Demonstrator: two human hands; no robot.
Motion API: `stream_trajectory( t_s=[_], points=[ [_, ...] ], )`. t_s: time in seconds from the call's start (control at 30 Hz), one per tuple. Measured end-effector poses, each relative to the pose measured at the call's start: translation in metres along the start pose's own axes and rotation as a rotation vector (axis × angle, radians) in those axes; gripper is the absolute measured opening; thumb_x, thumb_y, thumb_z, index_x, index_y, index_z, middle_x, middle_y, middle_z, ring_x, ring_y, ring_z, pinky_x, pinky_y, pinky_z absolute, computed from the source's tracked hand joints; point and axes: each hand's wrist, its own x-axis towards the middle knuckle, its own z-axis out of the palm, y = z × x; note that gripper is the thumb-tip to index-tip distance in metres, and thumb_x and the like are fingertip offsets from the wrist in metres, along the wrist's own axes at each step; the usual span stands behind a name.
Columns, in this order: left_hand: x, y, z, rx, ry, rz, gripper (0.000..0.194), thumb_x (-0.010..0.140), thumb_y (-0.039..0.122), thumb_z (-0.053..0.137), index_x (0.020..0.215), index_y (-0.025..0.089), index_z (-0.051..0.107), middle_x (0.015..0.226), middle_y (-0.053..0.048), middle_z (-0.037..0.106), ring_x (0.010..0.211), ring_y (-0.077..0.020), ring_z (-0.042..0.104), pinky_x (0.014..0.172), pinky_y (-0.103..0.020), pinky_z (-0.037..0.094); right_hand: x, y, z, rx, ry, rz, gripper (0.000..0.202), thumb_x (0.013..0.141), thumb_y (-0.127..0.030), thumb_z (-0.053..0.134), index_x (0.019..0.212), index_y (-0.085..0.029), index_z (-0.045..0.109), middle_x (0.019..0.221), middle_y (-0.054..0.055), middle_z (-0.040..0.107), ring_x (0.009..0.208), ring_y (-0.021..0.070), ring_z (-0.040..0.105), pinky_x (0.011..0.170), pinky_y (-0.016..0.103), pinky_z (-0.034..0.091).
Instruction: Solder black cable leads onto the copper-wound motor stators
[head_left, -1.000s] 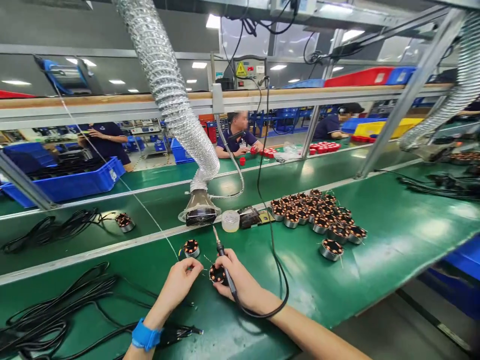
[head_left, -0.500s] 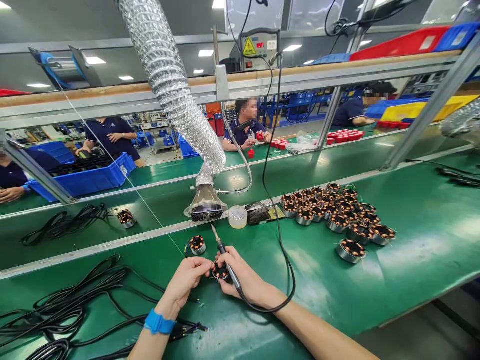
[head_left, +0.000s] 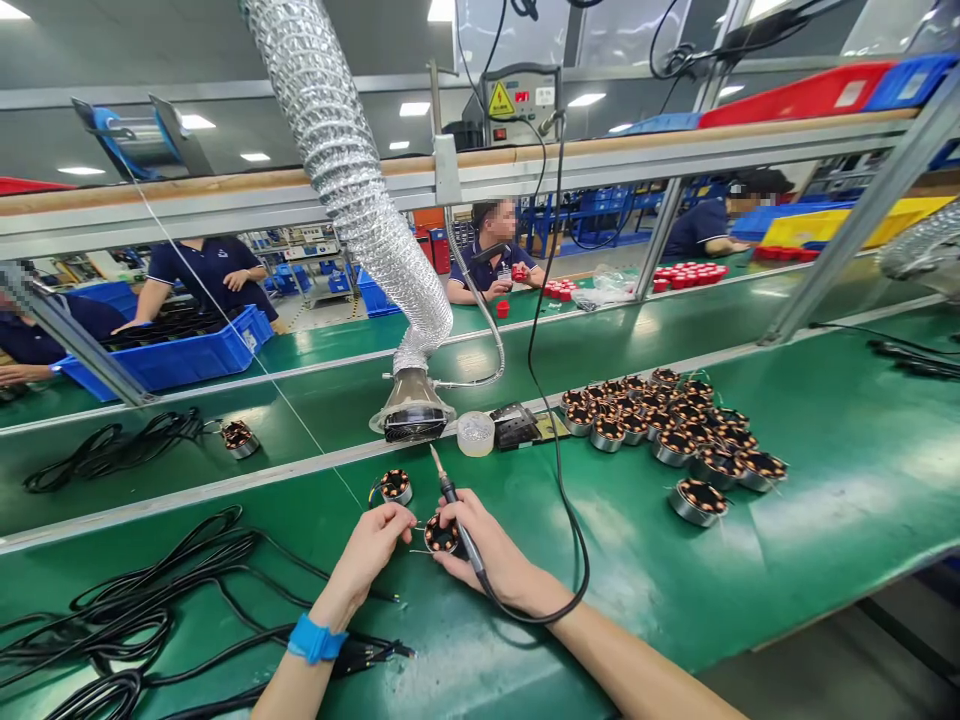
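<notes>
My right hand [head_left: 495,555] is closed around a soldering iron [head_left: 468,535], its tip pointing up and away from me. The same hand also steadies a motor stator [head_left: 440,537] with copper windings, its thumb and fingers at the rim. Thin wire ends stick out from the stator's left side. My left hand [head_left: 371,548] pinches at one of these wires, just left of the stator; a blue band circles that wrist. A second stator [head_left: 396,487] with coloured leads stands on the green bench just beyond my hands.
Black cables [head_left: 172,600] lie coiled at left. A fume extraction hood [head_left: 412,405] hangs ahead, beside a round translucent tub [head_left: 476,434]. Many stators [head_left: 679,440] stand grouped at right. Solder wire runs down from a spool [head_left: 139,140]. Co-workers sit and stand across the bench.
My left hand has drawn slightly left, away from the stator, showing more of the wire ends. The iron's tip has shifted a little to the right. A co-worker at left has reached into the blue bin.
</notes>
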Motion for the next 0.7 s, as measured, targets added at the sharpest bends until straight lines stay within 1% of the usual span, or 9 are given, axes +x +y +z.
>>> stream_trajectory(
  t_s=[0.1, 0.17, 0.33, 0.5, 0.6, 0.7],
  points=[
    [-0.003, 0.003, -0.005, -0.021, -0.091, -0.054, 0.047, 0.072, 0.057, 0.068, 0.080, 0.012, 0.063, 0.061, 0.003, 0.055, 0.041, -0.0023, 0.022, 0.041, -0.021, 0.008, 0.001, -0.002, -0.004, 0.012, -0.012, 0.005, 0.035, 0.082, -0.011, 0.065, 0.110, -0.024, 0.049, 0.115, 0.005, 0.046, 0.093, 0.0150, 0.054, 0.084, 0.027, 0.047],
    [-0.003, 0.003, -0.007, -0.071, -0.131, -0.076, 0.048, 0.070, 0.057, 0.072, 0.080, 0.011, 0.063, 0.060, 0.004, 0.052, 0.040, -0.0014, 0.020, 0.041, -0.021, 0.006, 0.002, -0.004, -0.006, 0.019, -0.018, -0.002, 0.033, 0.082, -0.011, 0.065, 0.108, -0.023, 0.049, 0.114, 0.004, 0.047, 0.093, 0.0147, 0.054, 0.083, 0.027, 0.047],
    [0.003, 0.001, -0.002, -0.213, -0.106, -0.085, 0.056, 0.063, 0.058, 0.080, 0.082, 0.007, 0.068, 0.058, 0.006, 0.045, 0.040, 0.0000, 0.018, 0.043, -0.022, 0.003, 0.004, -0.005, -0.006, 0.028, -0.018, -0.007, 0.032, 0.082, -0.010, 0.065, 0.107, -0.023, 0.048, 0.111, 0.003, 0.047, 0.090, 0.0140, 0.052, 0.082, 0.026, 0.046],
    [0.005, -0.002, 0.006, -0.227, -0.070, -0.089, 0.059, 0.059, 0.059, 0.083, 0.083, 0.006, 0.073, 0.055, 0.008, 0.040, 0.041, -0.0001, 0.018, 0.043, -0.022, 0.003, 0.004, -0.005, -0.006, 0.038, -0.022, -0.015, 0.032, 0.083, -0.010, 0.064, 0.106, -0.023, 0.048, 0.113, 0.004, 0.048, 0.091, 0.0140, 0.053, 0.082, 0.026, 0.046],
    [0.005, -0.004, 0.007, -0.239, -0.069, -0.099, 0.059, 0.060, 0.058, 0.083, 0.084, 0.006, 0.074, 0.055, 0.008, 0.038, 0.041, 0.0001, 0.017, 0.043, -0.022, 0.003, 0.005, -0.005, -0.006, 0.035, -0.031, -0.011, 0.032, 0.083, -0.010, 0.065, 0.107, -0.023, 0.048, 0.115, 0.004, 0.047, 0.091, 0.0136, 0.054, 0.081, 0.025, 0.046],
    [0.006, -0.001, 0.007, -0.238, -0.075, -0.104, 0.059, 0.061, 0.058, 0.083, 0.085, 0.006, 0.074, 0.053, 0.010, 0.032, 0.042, -0.0003, 0.015, 0.044, -0.022, 0.003, 0.006, -0.005, -0.006, 0.032, -0.042, -0.019, 0.032, 0.084, -0.010, 0.064, 0.109, -0.023, 0.048, 0.113, 0.004, 0.047, 0.092, 0.0140, 0.053, 0.082, 0.026, 0.046]
  ],
)
